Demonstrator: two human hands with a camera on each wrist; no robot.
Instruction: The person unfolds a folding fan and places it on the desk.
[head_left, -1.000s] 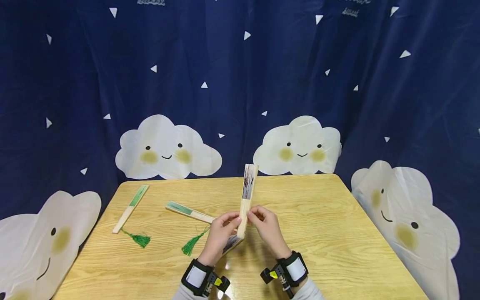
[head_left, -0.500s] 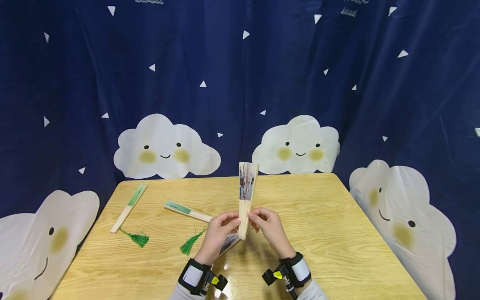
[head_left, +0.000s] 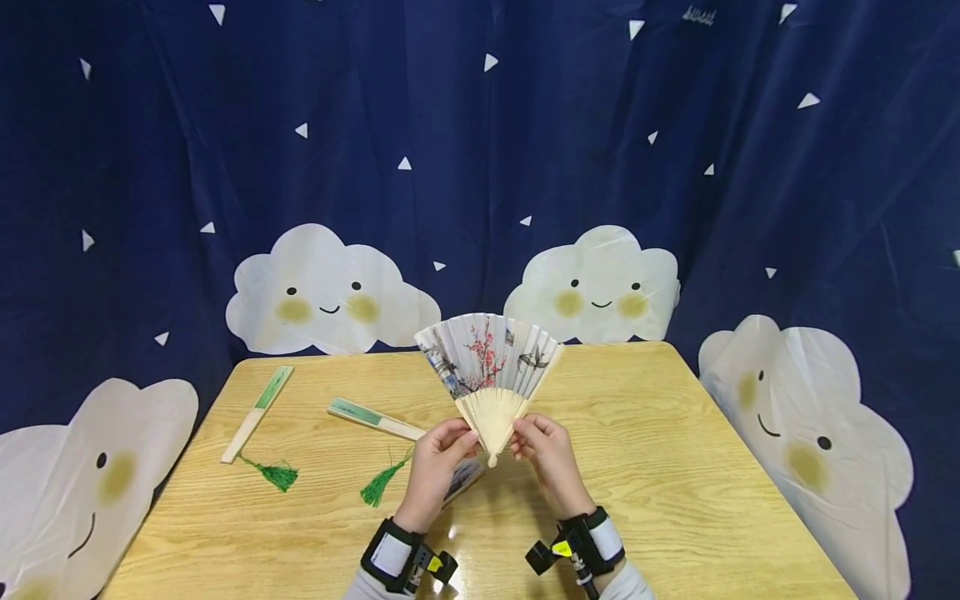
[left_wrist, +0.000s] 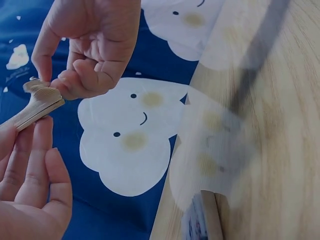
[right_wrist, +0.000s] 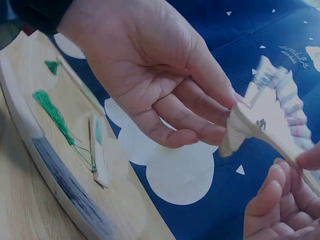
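Spread fan (head_left: pixel 487 371): held up above the middle of the surface (head_left: pixel 697 508), between both grips; opened wide, narrow end pointing down towards the wearer, paper side uppermost.
Paper print: red blossom branch (head_left: pixel 486 354) near the middle, dark bird (head_left: pixel 534 361) towards the right, blue-grey patches towards the left, all on white folds.
Pale sticks (head_left: pixel 491 408): fanned out below the paper, gathered at a small pivot (head_left: pixel 492 461).
Left grip (head_left: pixel 435 471): pinching the lower left edge near the pivot, thumb in front.
Right grip (head_left: pixel 553 468): pinching the lower right edge near the pivot, between thumb and fingers; other fingers bent below.
Dark-printed fan (head_left: pixel 467 477): folded, lying on the surface beneath the left grip, partly hidden in the head view.
Middle green fan (head_left: pixel 367 415): folded, lying aslant to the left of the left grip, one end hidden behind it; green tassel (head_left: pixel 384 483) just beside.
Far-left green fan (head_left: pixel 258 414): folded, lying near the left edge of the surface, well apart from the rest; green tassel (head_left: pixel 278 477) at the nearer end.
Wrists: wrapped in black straps (head_left: pixel 392 553) with white patches, small cameras attached; pale sleeves (head_left: pixel 628 585) below.
Curtain (head_left: pixel 465 125): dark blue, patterned with white triangles (head_left: pixel 491 62) and smiling clouds (head_left: pixel 333 292).
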